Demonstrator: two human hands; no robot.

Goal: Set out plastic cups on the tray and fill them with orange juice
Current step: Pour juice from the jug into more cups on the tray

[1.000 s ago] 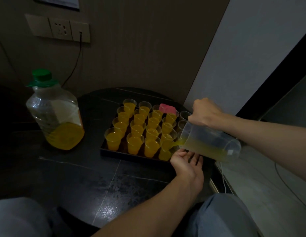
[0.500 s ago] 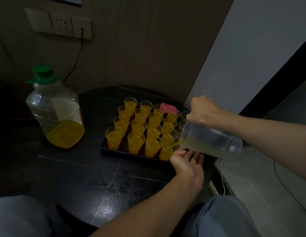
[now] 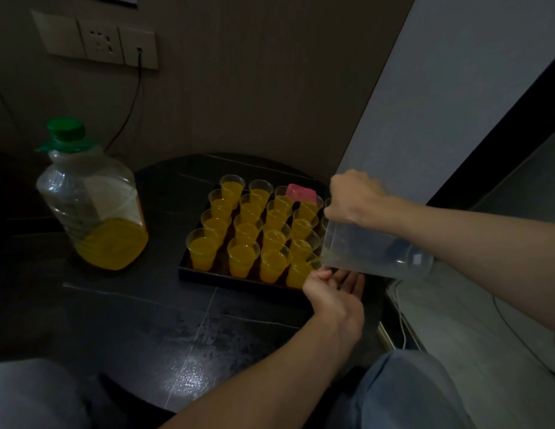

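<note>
Over the tray (image 3: 208,275), right grip (image 3: 352,196) clasps tilted jug (image 3: 375,255).

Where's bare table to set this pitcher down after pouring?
The widest bare tabletop is the near side, in front of the tray and left of the left hand. A narrower strip lies between bottle and tray. The tray itself is packed with cups.

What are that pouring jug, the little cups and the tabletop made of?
Jug: likely translucent frosted plastic; light passes through cloudily. Cups: thin clear plastic, by the juice visible through the walls. Tabletop: dark, glossy, pale-veined, perhaps polished stone or a lookalike; it reflects light.
</note>
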